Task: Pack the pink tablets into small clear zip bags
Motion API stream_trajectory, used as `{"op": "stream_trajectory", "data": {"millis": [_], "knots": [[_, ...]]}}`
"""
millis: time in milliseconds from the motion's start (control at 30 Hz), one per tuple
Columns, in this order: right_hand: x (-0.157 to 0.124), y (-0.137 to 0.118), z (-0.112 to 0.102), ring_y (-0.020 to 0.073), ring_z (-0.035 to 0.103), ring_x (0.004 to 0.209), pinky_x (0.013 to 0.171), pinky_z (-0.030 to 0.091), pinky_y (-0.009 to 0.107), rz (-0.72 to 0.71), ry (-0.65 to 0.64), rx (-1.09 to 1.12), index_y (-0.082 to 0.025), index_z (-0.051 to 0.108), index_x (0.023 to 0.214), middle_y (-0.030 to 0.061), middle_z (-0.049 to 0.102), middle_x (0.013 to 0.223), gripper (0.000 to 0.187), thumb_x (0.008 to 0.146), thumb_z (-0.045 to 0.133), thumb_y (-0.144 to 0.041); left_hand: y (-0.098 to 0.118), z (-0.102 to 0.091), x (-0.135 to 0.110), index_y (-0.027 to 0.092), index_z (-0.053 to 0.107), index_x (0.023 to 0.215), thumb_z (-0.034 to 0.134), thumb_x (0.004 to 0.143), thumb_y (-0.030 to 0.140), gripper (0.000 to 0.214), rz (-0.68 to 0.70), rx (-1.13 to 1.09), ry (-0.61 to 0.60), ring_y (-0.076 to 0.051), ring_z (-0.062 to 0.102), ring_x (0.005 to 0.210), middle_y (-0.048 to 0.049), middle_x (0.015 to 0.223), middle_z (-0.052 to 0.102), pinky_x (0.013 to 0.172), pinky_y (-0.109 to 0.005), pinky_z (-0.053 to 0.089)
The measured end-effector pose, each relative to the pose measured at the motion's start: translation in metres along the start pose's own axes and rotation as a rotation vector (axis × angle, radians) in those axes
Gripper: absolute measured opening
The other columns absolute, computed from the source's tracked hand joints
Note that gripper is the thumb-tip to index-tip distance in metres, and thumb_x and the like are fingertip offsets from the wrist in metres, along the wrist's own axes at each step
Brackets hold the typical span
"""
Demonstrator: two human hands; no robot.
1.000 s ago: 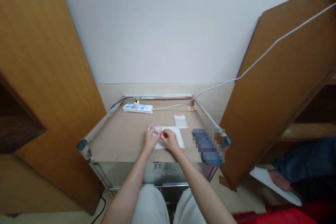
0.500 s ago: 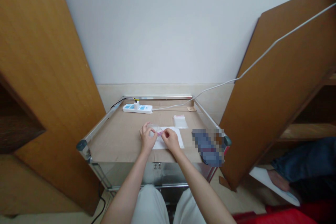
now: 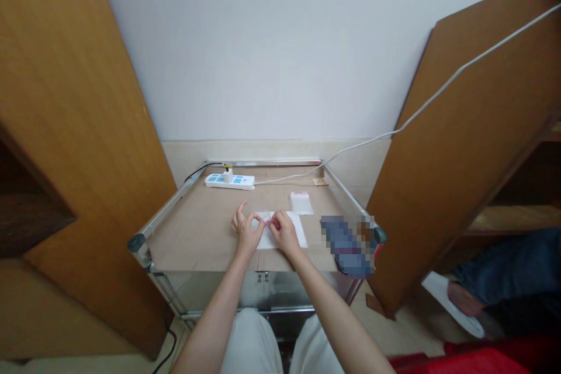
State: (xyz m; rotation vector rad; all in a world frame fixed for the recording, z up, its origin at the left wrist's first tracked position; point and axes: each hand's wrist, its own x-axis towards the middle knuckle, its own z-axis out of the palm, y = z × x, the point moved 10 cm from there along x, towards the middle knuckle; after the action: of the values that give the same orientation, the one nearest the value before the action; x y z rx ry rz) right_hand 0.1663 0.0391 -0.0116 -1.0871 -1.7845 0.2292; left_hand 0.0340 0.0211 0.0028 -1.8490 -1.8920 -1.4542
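Observation:
Above a white sheet of paper [image 3: 291, 238], both hands meet at a small pink piece of thin plastic [image 3: 267, 223], which looks like the edge of a clear plastic bag. My left hand [image 3: 248, 229] pinches it between thumb and index finger, the other fingers spread outward. My right hand [image 3: 284, 230] is closed with its fingertips on the other end, where a dark pink bit shows. The fingers hide most of the plastic. Just behind the paper lies a pack of clear plastic bags [image 3: 301, 203] with a pinkish top edge.
A white power strip [image 3: 229, 182] with a plug lies at the back left of the cardboard-covered table [image 3: 188, 239]; its white cable runs off to the right. A pixelated dark blue object [image 3: 346, 248] lies at the right edge. A person's foot [image 3: 464, 301] shows at lower right.
The clear film that stood up by my left fingers no longer shows. My right fingers have curled more around the pink bit. The other person's foot has shifted slightly.

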Motion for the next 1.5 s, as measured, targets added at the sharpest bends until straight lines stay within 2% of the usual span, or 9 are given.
{"op": "stream_trajectory", "data": {"millis": [167, 300, 467, 667, 800, 900, 1000, 1300, 1500], "knots": [[-0.001, -0.006, 0.001, 0.0148, 0.048, 0.08, 0.072, 0.035, 0.026, -0.075, -0.014, 0.052, -0.018, 0.056, 0.078, 0.0042, 0.053, 0.085, 0.016, 0.071, 0.046, -0.009, 0.003, 0.0, -0.001, 0.02, 0.054, 0.06, 0.056, 0.064, 0.022, 0.005, 0.026, 0.017, 0.002, -0.026, 0.03, 0.114, -0.0034, 0.124, 0.034, 0.091, -0.044, 0.023], [-0.003, -0.003, 0.006, 0.016, 0.049, 0.081, 0.073, 0.035, 0.028, -0.093, -0.037, 0.048, -0.019, 0.061, 0.081, 0.0043, 0.058, 0.083, 0.019, 0.072, 0.047, -0.01, 0.01, 0.001, -0.002, 0.02, 0.053, 0.061, 0.053, 0.066, 0.023, 0.006, 0.076, 0.011, -0.015, -0.025, 0.028, 0.116, -0.0037, 0.124, 0.036, 0.092, -0.045, 0.023], [-0.003, -0.006, 0.004, 0.0161, 0.05, 0.08, 0.075, 0.036, 0.03, -0.083, -0.041, 0.051, -0.02, 0.061, 0.085, 0.0039, 0.061, 0.084, 0.021, 0.073, 0.047, -0.011, 0.028, 0.007, -0.007, 0.02, 0.051, 0.063, 0.049, 0.068, 0.017, 0.006, 0.205, -0.011, -0.106, -0.024, 0.027, 0.117, -0.0016, 0.122, 0.042, 0.095, -0.049, 0.017], [-0.001, -0.005, 0.004, 0.0163, 0.05, 0.083, 0.075, 0.037, 0.03, -0.074, -0.045, 0.081, -0.021, 0.061, 0.088, 0.0049, 0.059, 0.087, 0.018, 0.073, 0.051, -0.019, 0.035, 0.01, -0.009, 0.019, 0.05, 0.069, 0.041, 0.071, 0.013, 0.011, 0.316, -0.113, -0.188, -0.019, 0.033, 0.115, -0.0024, 0.107, 0.054, 0.098, -0.047, 0.016], [0.0, -0.001, 0.006, 0.0166, 0.05, 0.085, 0.076, 0.037, 0.03, -0.064, -0.042, 0.098, -0.021, 0.059, 0.093, 0.0055, 0.057, 0.091, 0.023, 0.071, 0.055, -0.024, 0.033, 0.011, -0.01, 0.019, 0.05, 0.09, 0.042, 0.071, 0.016, 0.021, 0.361, -0.164, -0.292, -0.019, 0.034, 0.114, -0.0052, 0.105, 0.053, 0.098, -0.045, 0.02], [0.0, 0.0, 0.006, 0.0162, 0.05, 0.087, 0.078, 0.038, 0.03, -0.059, -0.032, 0.134, -0.022, 0.058, 0.097, 0.0054, 0.055, 0.094, 0.027, 0.07, 0.057, -0.025, 0.027, 0.012, -0.011, 0.018, 0.037, 0.113, 0.047, 0.065, 0.016, 0.049, 0.349, -0.164, -0.336, -0.02, 0.03, 0.117, -0.0074, 0.115, 0.045, 0.098, -0.042, 0.022], [0.0, -0.001, 0.005, 0.0157, 0.049, 0.088, 0.079, 0.038, 0.03, -0.059, -0.03, 0.174, -0.022, 0.057, 0.097, 0.0054, 0.053, 0.095, 0.028, 0.07, 0.057, -0.026, 0.028, 0.019, -0.016, 0.017, 0.029, 0.12, 0.049, 0.062, 0.015, 0.062, 0.381, -0.138, -0.375, -0.022, 0.025, 0.119, -0.0079, 0.122, 0.039, 0.099, -0.042, 0.02], [-0.001, -0.008, 0.007, 0.0157, 0.049, 0.09, 0.08, 0.038, 0.03, -0.074, -0.081, 0.224, -0.022, 0.059, 0.091, 0.0057, 0.053, 0.096, 0.022, 0.07, 0.056, -0.026, 0.022, 0.028, -0.018, 0.02, 0.038, 0.115, 0.046, 0.068, 0.018, 0.048, 0.403, -0.098, -0.395, -0.02, 0.03, 0.115, -0.0052, 0.116, 0.045, 0.097, -0.041, 0.025], [0.0, -0.011, 0.001, 0.0144, 0.05, 0.09, 0.08, 0.038, 0.029, -0.042, -0.077, 0.3, -0.021, 0.062, 0.084, 0.0056, 0.053, 0.097, 0.017, 0.074, 0.048, -0.021, 0.019, 0.028, -0.015, 0.021, 0.042, 0.107, 0.05, 0.068, 0.025, 0.041, 0.348, -0.137, -0.406, -0.02, 0.038, 0.108, -0.0058, 0.107, 0.049, 0.091, -0.039, 0.031]]}}
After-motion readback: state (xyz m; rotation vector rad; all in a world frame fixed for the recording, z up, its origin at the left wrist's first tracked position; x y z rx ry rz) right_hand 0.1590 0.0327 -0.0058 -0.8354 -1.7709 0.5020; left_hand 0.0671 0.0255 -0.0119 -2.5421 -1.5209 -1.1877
